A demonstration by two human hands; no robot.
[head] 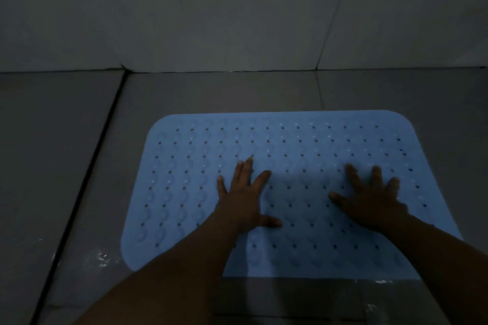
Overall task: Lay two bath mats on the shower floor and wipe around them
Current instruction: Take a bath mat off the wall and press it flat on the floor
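A light blue rubber bath mat (287, 145) with rows of small holes and wavy ridges lies flat on the grey tiled floor. My left hand (244, 198) rests palm down on its middle left part, fingers spread. My right hand (369, 200) presses flat on the mat's right part, fingers apart too. Neither hand holds anything. Only one mat is in view, and no cloth is visible.
The grey tiled floor (79, 166) has a dark grout line (87, 179) running along the mat's left side. A tiled wall (211, 21) rises just behind the mat. Wet shine shows on the floor (103, 258) near the mat's front left corner.
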